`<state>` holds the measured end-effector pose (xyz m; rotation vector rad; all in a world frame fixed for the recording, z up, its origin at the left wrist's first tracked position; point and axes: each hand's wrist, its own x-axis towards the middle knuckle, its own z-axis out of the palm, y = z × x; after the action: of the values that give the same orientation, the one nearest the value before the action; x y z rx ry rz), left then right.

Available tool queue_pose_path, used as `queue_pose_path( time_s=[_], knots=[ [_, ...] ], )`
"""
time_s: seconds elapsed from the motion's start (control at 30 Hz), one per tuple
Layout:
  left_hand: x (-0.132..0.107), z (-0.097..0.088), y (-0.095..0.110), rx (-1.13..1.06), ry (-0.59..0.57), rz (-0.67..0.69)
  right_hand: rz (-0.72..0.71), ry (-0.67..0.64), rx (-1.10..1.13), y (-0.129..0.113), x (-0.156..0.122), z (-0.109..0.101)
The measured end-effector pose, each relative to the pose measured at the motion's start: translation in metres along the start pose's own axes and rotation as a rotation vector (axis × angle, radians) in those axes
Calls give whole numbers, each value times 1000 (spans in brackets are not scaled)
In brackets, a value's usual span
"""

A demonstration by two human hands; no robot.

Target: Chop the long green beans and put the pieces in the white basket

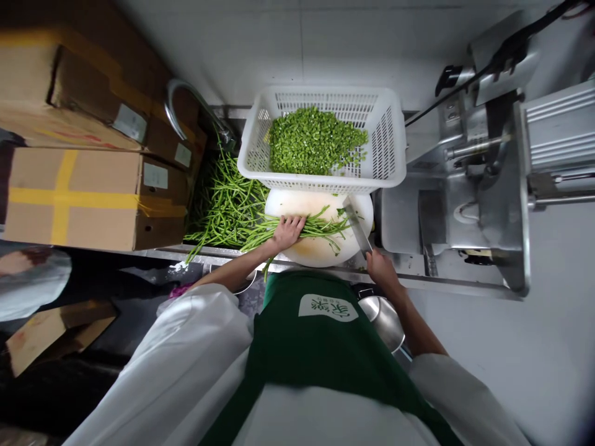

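Note:
My left hand (289, 231) is closed over a bunch of long green beans (320, 227), pressing them on a round white cutting board (307, 255). The bean ends point right, toward a cleaver (357, 227). My right hand (382, 267) grips the cleaver's handle, and the blade stands at the right part of the board, beside a few green scraps. A large heap of uncut long beans (227, 201) lies left of the board. Behind the board, a white plastic basket (320, 183) holds a pile of short chopped bean pieces (311, 142).
Cardboard boxes (74, 198) are stacked at the left, near a curved metal faucet (174, 105). A metal slicing machine (493, 167) stands at the right. Below the counter edge is a steel pot (383, 322). Another person's sleeve (35, 282) shows at far left.

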<state>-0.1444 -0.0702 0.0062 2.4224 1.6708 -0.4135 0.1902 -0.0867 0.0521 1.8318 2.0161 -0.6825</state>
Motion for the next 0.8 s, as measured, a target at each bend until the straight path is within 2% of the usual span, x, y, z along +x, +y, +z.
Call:
queue_pose_path(
  time_s=[0.2, 0.33, 0.53, 0.67, 0.8],
  knots=[
    [-4, -2, 1, -16, 6, -62, 40, 23, -33, -1, -26, -13],
    [-3, -5, 3, -54, -4, -64, 8, 21, -34, -11, -41, -21],
    [-3, -2, 2, -115, 1, -73, -7, -75, -47, -24, -23, -15],
    [-3, -1, 3, -106, 5, -77, -14, -78, -6, -32, -10, -8],
    [-4, -1, 3, -92, -2, -86, -30, -73, 20, -32, -6, -11]
  ],
)
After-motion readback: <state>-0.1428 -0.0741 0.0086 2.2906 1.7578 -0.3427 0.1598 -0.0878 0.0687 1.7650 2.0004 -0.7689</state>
